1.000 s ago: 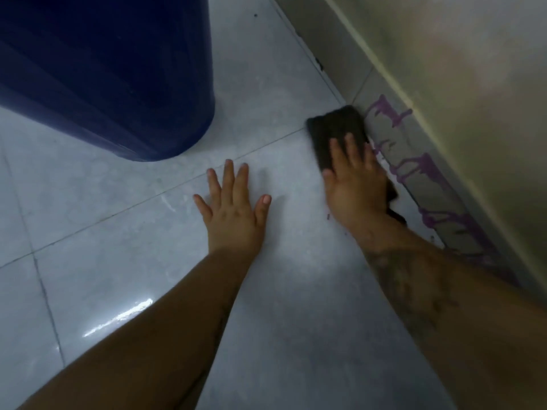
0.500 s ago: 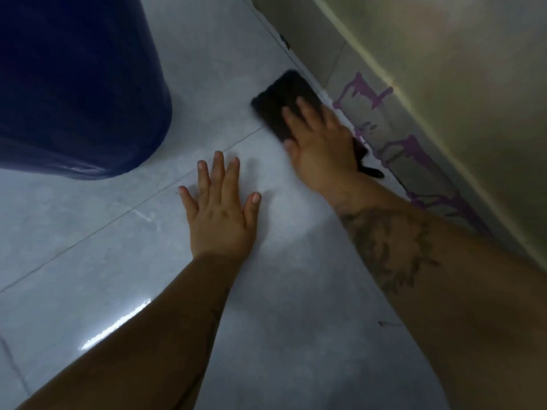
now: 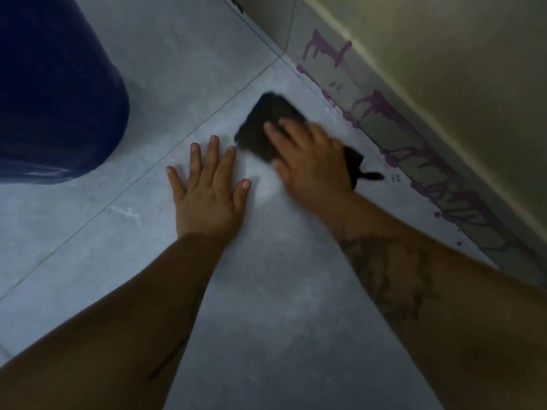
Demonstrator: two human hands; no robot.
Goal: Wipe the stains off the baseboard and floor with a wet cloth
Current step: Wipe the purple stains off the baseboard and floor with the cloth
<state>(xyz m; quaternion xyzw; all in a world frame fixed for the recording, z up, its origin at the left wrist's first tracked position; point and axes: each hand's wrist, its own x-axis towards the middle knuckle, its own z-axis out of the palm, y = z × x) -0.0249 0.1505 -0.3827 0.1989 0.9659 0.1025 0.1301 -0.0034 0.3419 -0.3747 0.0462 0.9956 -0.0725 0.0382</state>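
A dark cloth [image 3: 266, 122] lies flat on the pale grey floor tiles [image 3: 266, 291], and my right hand [image 3: 310, 161] presses down on it, blurred by motion. It sits a short way out from the baseboard [image 3: 381, 128], which runs diagonally along the right wall and carries purple dripping stains [image 3: 381, 110]. A few small purple specks [image 3: 395, 178] dot the floor beside the cloth's trailing corner. My left hand [image 3: 207, 187] rests flat on the floor with fingers spread, just left of the cloth, holding nothing.
A large dark blue bin [image 3: 56, 90] stands on the floor at the upper left. A yellowish wall [image 3: 458, 69] rises above the baseboard on the right. Grout lines cross the tiles between bin and hands.
My right hand has dragged the cloth away from the baseboard and toward my left hand, uncovering the purple stains. The left hand has stayed planted on the floor.
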